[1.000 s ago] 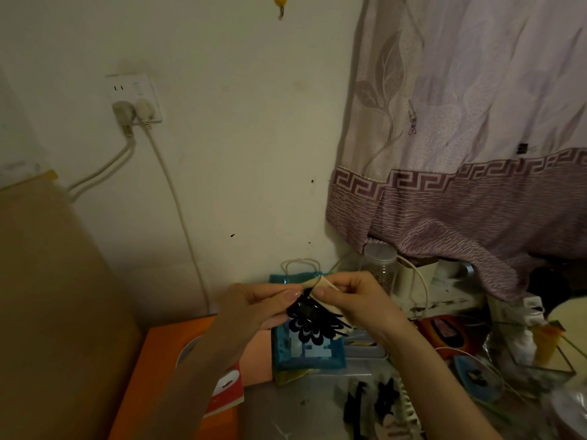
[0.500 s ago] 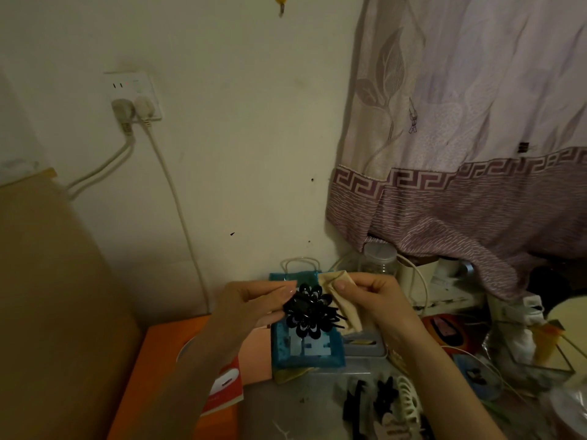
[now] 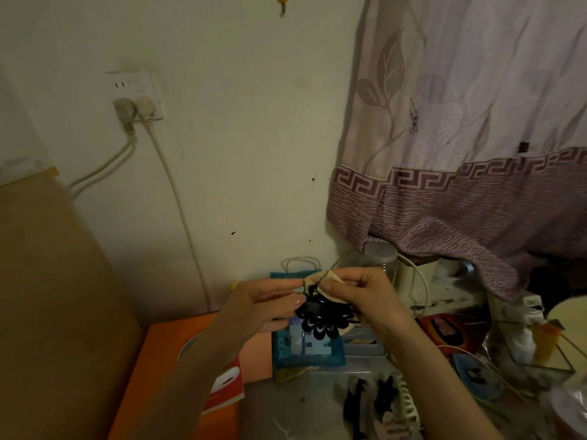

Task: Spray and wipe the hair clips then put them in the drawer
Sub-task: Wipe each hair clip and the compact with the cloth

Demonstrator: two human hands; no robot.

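Spare hair clips [image 3: 378,404] lie at desk [image 3: 305,392] near edge. Above desk: left hand [image 3: 263,308] fingers pinch black flower clip [image 3: 320,319]; right hand [image 3: 362,300] fingers pinch beige cloth [image 3: 330,282] against clip. Teal bag [image 3: 305,350] behind, by wall.

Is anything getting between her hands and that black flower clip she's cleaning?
Only the cloth. The left hand pinches the black flower hair clip directly; the right hand holds a beige cloth against the clip's top. The drawer is not in view.
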